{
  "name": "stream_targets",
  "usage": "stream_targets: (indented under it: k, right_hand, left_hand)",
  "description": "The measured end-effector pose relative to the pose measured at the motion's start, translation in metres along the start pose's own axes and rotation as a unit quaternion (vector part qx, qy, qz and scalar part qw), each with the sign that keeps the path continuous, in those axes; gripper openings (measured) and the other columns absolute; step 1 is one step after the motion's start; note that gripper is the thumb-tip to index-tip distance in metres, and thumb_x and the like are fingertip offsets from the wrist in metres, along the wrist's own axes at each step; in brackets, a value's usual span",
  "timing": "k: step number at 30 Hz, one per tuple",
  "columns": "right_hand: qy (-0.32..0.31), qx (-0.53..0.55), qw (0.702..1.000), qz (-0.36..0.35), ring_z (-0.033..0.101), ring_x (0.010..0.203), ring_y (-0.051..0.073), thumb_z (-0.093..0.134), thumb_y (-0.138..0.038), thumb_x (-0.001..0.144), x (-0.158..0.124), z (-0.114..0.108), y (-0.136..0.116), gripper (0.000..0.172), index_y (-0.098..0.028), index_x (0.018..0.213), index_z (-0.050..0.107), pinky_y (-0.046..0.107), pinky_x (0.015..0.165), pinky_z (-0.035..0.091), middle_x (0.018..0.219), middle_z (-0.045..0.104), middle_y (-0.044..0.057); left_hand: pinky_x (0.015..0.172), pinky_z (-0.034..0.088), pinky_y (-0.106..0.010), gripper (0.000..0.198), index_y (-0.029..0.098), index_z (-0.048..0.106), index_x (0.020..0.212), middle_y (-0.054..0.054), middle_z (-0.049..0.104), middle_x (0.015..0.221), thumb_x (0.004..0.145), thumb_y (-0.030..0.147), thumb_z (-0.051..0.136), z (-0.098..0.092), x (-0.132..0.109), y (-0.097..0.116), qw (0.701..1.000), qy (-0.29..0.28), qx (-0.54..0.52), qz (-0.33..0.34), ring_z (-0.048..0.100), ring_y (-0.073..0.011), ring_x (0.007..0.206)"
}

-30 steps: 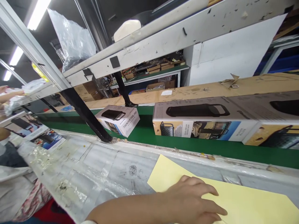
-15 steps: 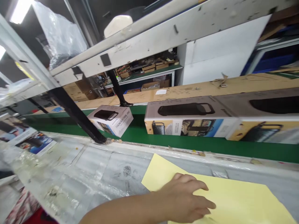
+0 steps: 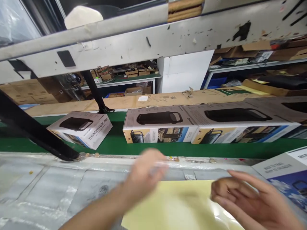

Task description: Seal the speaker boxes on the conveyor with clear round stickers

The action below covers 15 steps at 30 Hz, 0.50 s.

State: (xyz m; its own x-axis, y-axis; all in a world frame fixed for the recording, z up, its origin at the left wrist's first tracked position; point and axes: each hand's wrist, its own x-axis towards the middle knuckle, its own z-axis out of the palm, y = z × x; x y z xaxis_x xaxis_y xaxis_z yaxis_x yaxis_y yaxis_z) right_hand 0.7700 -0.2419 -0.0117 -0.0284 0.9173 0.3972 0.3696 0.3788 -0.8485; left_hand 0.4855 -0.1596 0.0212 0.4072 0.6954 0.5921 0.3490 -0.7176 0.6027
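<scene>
Spread fingers, my right hand (image 3: pixel 240 198): where is the sheet?

Lower centre: a pale yellow paper sheet (image 3: pixel 172 207), its long edge running across the frame, its right end beneath that hand.

And my left hand (image 3: pixel 144 172)?

Blurred near the sheet's far edge; its grip cannot be told. Earlier it lay flat on the sheet; now it has lifted off.

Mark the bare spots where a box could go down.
Wrapped bench left of the yellow sheet; green belt between the Thundertrail Pro box and the long box. Crowded: the sheet's right end, with right hand and another box.
</scene>
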Motion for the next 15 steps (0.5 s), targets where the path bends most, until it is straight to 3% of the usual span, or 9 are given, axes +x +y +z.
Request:
stream_targets:
  k: [1,2,3,4,5,7,11,15]
  right_hand:
    - [-0.01,0.048,0.999,-0.013,0.075,0.076,0.024,0.064,-0.038,0.097,0.021,0.006,-0.01,0.047,-0.047,0.14,0.047,0.036,0.066,0.067,0.085,0.07,0.002]
    - [-0.02,0.088,0.996,-0.023,0.074,0.075,0.023,0.068,-0.036,0.096,0.043,0.014,-0.019,0.043,-0.044,0.135,0.05,0.034,0.066,0.066,0.084,0.069,0.001]
    - [-0.032,0.121,0.992,-0.034,0.073,0.075,0.021,0.071,-0.034,0.094,0.066,0.022,-0.026,0.041,-0.041,0.13,0.053,0.032,0.065,0.065,0.083,0.068,0.0]
    - [-0.044,0.145,0.988,-0.039,0.072,0.076,0.02,0.074,-0.032,0.092,0.089,0.031,-0.031,0.04,-0.038,0.127,0.054,0.031,0.067,0.064,0.082,0.067,0.0]
    - [-0.055,0.164,0.984,-0.038,0.071,0.077,0.019,0.076,-0.031,0.09,0.113,0.042,-0.034,0.042,-0.034,0.126,0.054,0.031,0.068,0.064,0.083,0.066,0.0]
    - [-0.075,0.188,0.979,-0.034,0.07,0.08,0.019,0.08,-0.032,0.085,0.162,0.069,-0.036,0.048,-0.03,0.125,0.052,0.033,0.072,0.063,0.085,0.065,0.0]
    - [-0.153,0.183,0.97,-0.055,0.068,0.084,0.02,0.085,-0.033,0.073,0.253,0.138,-0.029,0.06,-0.027,0.122,0.051,0.038,0.08,0.059,0.085,0.064,-0.002]
    - [-0.23,0.18,0.95,-0.108,0.067,0.082,0.019,0.081,-0.03,0.071,0.316,0.207,-0.014,0.057,-0.028,0.12,0.052,0.038,0.081,0.056,0.084,0.063,-0.003]
  left_hand:
    - [0.102,0.052,-0.034,0.009,0.023,0.069,0.104,-0.006,0.073,0.109,0.096,0.027,0.067,-0.019,0.022,-0.019,0.991,0.117,0.011,-0.059,0.067,-0.0202,0.111]
    - [0.108,0.049,-0.039,0.016,0.022,0.068,0.102,-0.007,0.071,0.116,0.088,0.027,0.076,-0.037,0.042,-0.04,0.968,0.212,0.002,-0.135,0.064,-0.0233,0.119]
    - [0.112,0.047,-0.04,0.029,0.021,0.066,0.105,-0.008,0.069,0.122,0.081,0.024,0.082,-0.052,0.06,-0.063,0.933,0.275,-0.049,-0.226,0.06,-0.0247,0.126]
    - [0.109,0.048,-0.039,0.036,0.02,0.065,0.106,-0.008,0.07,0.12,0.076,0.021,0.084,-0.064,0.073,-0.085,0.887,0.299,-0.146,-0.32,0.062,-0.0246,0.124]
    - [0.106,0.05,-0.04,0.038,0.017,0.065,0.105,-0.01,0.071,0.116,0.073,0.021,0.084,-0.072,0.083,-0.104,0.845,0.286,-0.234,-0.385,0.065,-0.0263,0.12]
    - [0.092,0.056,-0.041,0.038,0.012,0.066,0.1,-0.014,0.074,0.102,0.068,0.02,0.085,-0.077,0.09,-0.132,0.792,0.239,-0.345,-0.443,0.072,-0.0289,0.1]
    - [0.077,0.057,-0.035,0.049,0.011,0.07,0.105,-0.01,0.076,0.093,0.059,0.019,0.082,-0.065,0.079,-0.148,0.773,0.215,-0.426,-0.417,0.073,-0.0248,0.081]
    - [0.071,0.052,-0.029,0.061,0.015,0.069,0.115,-0.004,0.077,0.089,0.055,0.019,0.079,-0.06,0.069,-0.151,0.756,0.23,-0.485,-0.374,0.072,-0.0218,0.078]
